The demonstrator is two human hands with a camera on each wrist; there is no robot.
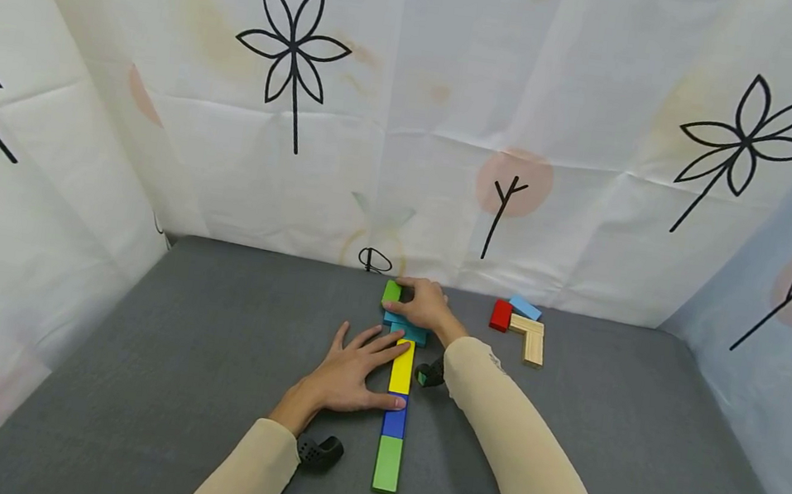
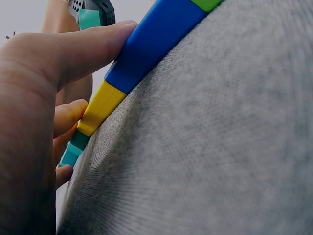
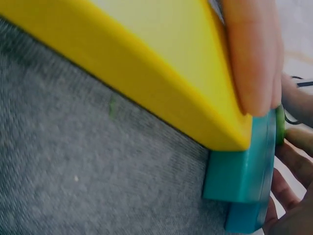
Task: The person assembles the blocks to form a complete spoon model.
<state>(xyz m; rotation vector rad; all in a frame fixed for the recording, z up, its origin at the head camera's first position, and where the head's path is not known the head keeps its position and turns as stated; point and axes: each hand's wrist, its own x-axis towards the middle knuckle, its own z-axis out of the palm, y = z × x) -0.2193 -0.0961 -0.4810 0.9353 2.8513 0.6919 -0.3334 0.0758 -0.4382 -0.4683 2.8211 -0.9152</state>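
A row of wooden blocks runs away from the person: a green block (image 1: 387, 464) nearest, then a blue block (image 1: 393, 424), a yellow block (image 1: 401, 371), two teal blocks (image 1: 417, 336) laid crosswise, and a small green block (image 1: 391, 291) at the far end. The left hand (image 1: 340, 375) lies with spread fingers along the row's left side; its thumb touches the blue block (image 2: 156, 39) and its fingertips reach the yellow block (image 2: 100, 107) and teal blocks. At the far end, the right hand (image 1: 426, 307) pinches the small green block between thumb and finger.
Right of the row lie a red block (image 1: 500, 315), a light blue block (image 1: 526, 307) and natural wood blocks (image 1: 533, 344), grouped together. The grey tabletop (image 1: 220, 324) ends at a white printed cloth (image 1: 384, 112) behind. Wrist cameras (image 1: 320, 452) are strapped to both wrists.
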